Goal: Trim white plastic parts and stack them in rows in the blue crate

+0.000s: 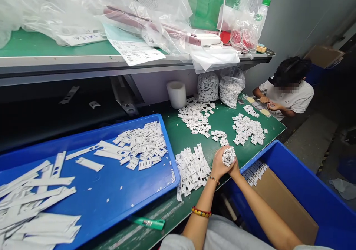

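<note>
My left hand (218, 165) and my right hand (235, 170) are pressed together around a bunched wad of small white pieces (228, 156), which sticks out between them. Just left of my left wrist lies a heap of white punched strips (192, 170) on the green bench mat (267, 129). More small white pieces sit in loose piles (196, 117) on that mat. A blue tray (111, 131) to my left holds a pile of small pieces (141, 145) and several long white strips (36, 202).
A blue bin (292, 179) lined with cardboard stands below my right arm, past the bench edge. Bags of white pieces (230, 87) and a white cylinder (176, 94) stand at the back. A co-worker (286, 94) handles something small at the far bench end. Plastic sheeting and papers cover the upper shelf (83, 46).
</note>
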Motion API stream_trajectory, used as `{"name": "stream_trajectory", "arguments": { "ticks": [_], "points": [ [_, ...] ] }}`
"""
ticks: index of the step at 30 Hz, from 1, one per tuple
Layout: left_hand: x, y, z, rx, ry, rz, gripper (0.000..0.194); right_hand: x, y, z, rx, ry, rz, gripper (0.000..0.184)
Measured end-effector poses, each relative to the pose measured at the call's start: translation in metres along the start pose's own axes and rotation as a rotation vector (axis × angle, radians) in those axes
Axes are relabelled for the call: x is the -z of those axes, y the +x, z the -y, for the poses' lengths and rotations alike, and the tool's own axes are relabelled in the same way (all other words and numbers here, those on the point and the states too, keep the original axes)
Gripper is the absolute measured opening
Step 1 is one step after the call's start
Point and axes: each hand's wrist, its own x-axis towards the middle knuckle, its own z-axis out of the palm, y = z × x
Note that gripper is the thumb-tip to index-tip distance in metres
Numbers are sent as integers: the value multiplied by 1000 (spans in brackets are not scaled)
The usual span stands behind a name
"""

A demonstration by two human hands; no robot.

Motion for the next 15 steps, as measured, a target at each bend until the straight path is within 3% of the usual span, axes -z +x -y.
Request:
{"name": "stream_trajectory", "arguments": {
  "ticks": [2,4,6,8,11,15],
  "points": [
    [-3,-3,1,10,-15,-50,52,3,0,-3,45,-11,29,61],
    [-6,-4,3,49,-17,-114,48,9,-1,-4,102,-15,103,75],
    [-9,-3,5,81,-14,-151,42,20,-1,-3,141,-36,199,90],
    [-11,-2,5,92,-13,-152,38,36,0,0,161,-44,280,93],
    [-10,-4,6,90,5,-156,40,66,3,12,130,82,259,83],
    [-9,-8,6,62,65,-131,40,90,9,46,93,473,117,57]
  ]
}}
